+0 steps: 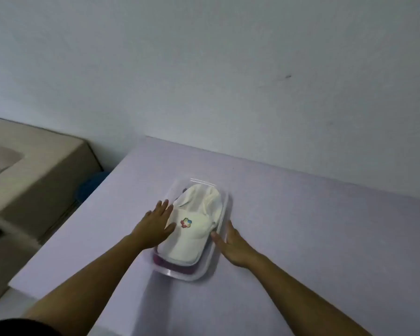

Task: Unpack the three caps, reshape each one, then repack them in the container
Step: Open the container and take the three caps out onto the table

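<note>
Caps: three required by the task; only two distinguishable. White cap (194, 229) uppermost, lying inside clear plastic container (222, 253), brim toward the near end, crown toward the wall, multicoloured logo (186, 222) on the front panel facing up. Purple fabric (177, 265) visible beneath the white cap at the near end of the container and again as a small patch at the far left corner; whether one cap or two, cannot tell. Container: oblong, transparent, rounded corners, resting flat on pale lilac table (313, 226), long axis running roughly away from the viewer, positioned near the middle of the surface and well apart from the far edge. Left hand (154, 224): palm down, fingers extended and slightly spread, laid over the left rim of the container, thumb touching the left side of the white cap; flat contact only, nothing clasped. Right hand (233, 247): fingers extended along the outer right wall of the container, thumb reaching toward the rim beside the brim; open and pressed against the wall, not closed around anything. Both forearms bare, entering from the lower edge. Grey wall (228, 69) behind the table. Beige furniture (34, 170) at left, beside the table, blurred. Blue object (90, 185) between furniture and table, partly hidden, identity unclear.
</note>
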`<state>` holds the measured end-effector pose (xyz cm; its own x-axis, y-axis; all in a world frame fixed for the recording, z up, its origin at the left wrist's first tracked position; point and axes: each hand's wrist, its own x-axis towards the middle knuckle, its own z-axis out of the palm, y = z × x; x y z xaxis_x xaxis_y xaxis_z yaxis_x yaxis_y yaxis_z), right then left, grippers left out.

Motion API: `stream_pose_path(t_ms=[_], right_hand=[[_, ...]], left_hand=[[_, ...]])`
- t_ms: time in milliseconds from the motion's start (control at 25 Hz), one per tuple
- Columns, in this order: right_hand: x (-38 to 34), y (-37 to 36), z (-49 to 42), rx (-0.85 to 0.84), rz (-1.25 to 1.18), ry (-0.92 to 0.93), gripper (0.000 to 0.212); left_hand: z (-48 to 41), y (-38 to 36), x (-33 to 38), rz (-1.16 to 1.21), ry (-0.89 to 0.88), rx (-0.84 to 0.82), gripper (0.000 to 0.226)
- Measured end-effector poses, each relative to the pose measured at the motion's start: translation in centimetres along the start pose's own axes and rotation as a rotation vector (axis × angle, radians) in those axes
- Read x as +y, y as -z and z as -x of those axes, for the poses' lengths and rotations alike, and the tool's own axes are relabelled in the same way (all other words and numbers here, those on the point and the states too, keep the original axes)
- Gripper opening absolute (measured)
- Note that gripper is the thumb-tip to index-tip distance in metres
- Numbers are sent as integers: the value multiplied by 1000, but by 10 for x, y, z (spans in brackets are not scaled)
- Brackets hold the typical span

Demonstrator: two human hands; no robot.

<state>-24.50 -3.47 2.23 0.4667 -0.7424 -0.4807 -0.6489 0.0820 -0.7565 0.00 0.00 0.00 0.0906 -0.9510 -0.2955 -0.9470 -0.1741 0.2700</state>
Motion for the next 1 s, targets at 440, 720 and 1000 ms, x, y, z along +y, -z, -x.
stream_pose_path(t_ms=[440, 720, 1000], right_hand=[[18, -82, -14, 294, -213, -188, 73], [86, -9, 31, 449, -222, -232, 68], [135, 12, 71, 482, -254, -305, 70]], left_hand=[[26, -31, -26, 775, 381, -37, 74], [25, -50, 73, 879, 241, -104, 64], [27, -78, 130, 842, 217, -192, 63]])
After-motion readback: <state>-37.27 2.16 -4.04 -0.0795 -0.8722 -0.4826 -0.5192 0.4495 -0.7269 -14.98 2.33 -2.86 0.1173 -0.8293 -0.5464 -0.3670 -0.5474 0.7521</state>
